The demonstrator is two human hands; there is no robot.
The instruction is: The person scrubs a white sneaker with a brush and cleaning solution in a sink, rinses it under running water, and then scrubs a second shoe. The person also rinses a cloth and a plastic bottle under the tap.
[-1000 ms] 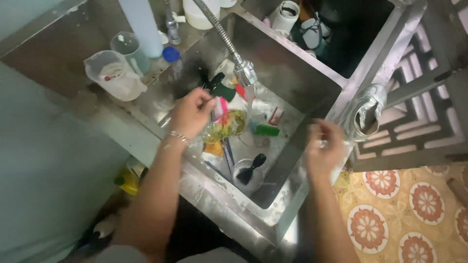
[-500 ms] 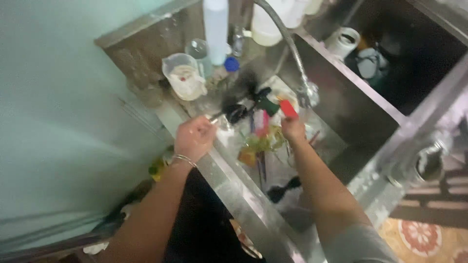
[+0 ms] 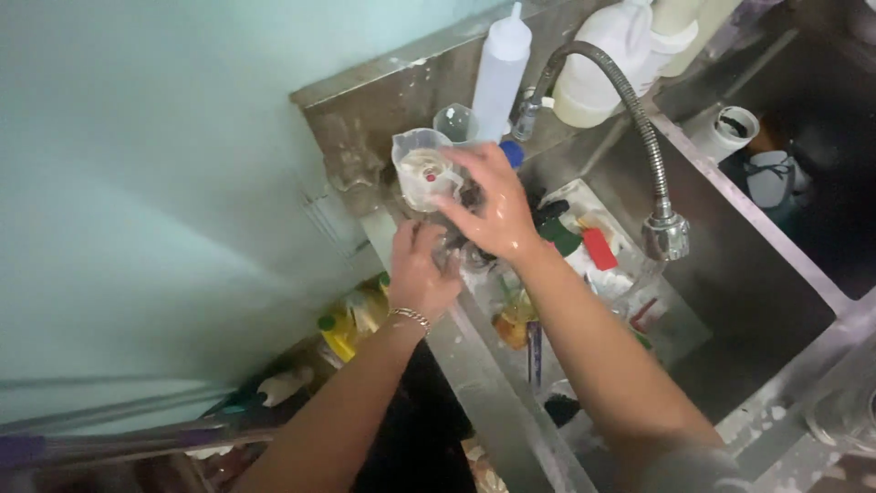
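Both hands meet at the sink's (image 3: 730, 274) left rim. The right hand (image 3: 488, 205), fingers spread, rests against a clear measuring cup (image 3: 422, 172) standing on the ledge. The left hand (image 3: 422, 269), just below, closes around something dark that I cannot make out. A squeeze bottle (image 3: 500, 68) stands behind, the faucet (image 3: 662, 228) hanging nearby.

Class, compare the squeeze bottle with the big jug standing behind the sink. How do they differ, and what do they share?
The squeeze bottle is slim and tall; the jug is wide and squat. The squeeze bottle ends in a pointed nozzle, while the jug's top runs out of the picture. The squeeze bottle stands left of the hose tap, the jug right of where it rises. Both are pale plastic, upright on the ledge behind the sink.
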